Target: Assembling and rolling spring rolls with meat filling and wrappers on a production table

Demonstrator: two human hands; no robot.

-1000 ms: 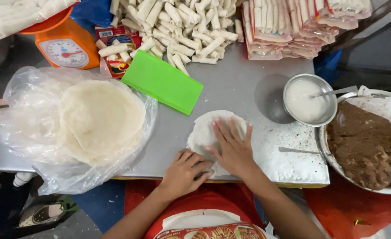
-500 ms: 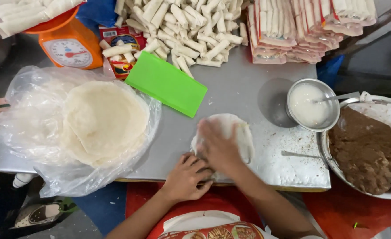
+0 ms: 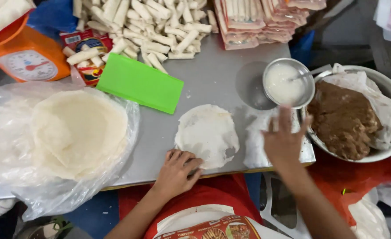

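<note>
A thin round white wrapper [image 3: 208,132] lies flat on the steel table [image 3: 213,79]. My left hand [image 3: 176,171] rests on its near left edge, fingers curled on the sheet. My right hand [image 3: 284,140] hovers to the right of the wrapper with fingers spread and nothing in it, just below a small metal bowl of white paste [image 3: 287,83] and beside a large bowl of brown filling [image 3: 345,118].
A stack of round wrappers [image 3: 78,130] sits in a clear plastic bag at the left. A green board [image 3: 141,82], an orange kitchen scale [image 3: 27,62], a pile of rolled white sticks [image 3: 147,26] and stacked pink packets [image 3: 259,22] fill the far side.
My right hand has lifted off the wrapper and moved right toward the bowls. My left hand stays at the wrapper's near edge.
</note>
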